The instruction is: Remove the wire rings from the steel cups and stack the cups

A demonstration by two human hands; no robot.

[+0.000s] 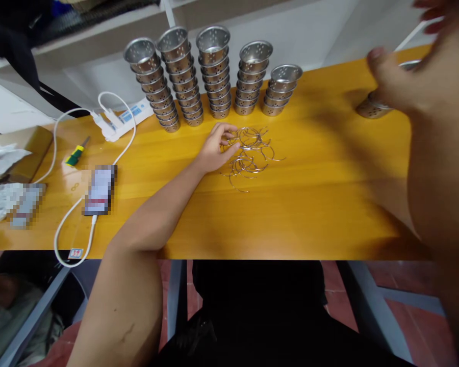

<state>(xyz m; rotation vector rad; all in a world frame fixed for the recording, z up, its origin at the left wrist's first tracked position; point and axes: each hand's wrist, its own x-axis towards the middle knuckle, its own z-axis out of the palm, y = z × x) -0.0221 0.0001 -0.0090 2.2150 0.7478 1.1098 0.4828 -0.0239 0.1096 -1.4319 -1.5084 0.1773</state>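
My left hand (216, 148) rests on the yellow table (290, 214) with its fingertips in a loose pile of thin wire rings (250, 155); whether it pinches one I cannot tell. Blurred and close to the camera, my right hand (409, 76) reaches over a perforated metal cup (375, 107) that lies at the far right. Its fingers are spread, and no grip on the cup shows. Several stacks of perforated metal cups (210, 76) stand in a row behind the rings.
A white power strip (122, 120) with a cable lies at the back left, beside a green-and-yellow screwdriver (76, 153). A phone (99, 189) lies nearer the front edge. A cardboard box (26, 148) and crumpled plastic wrap (0, 178) sit far left.
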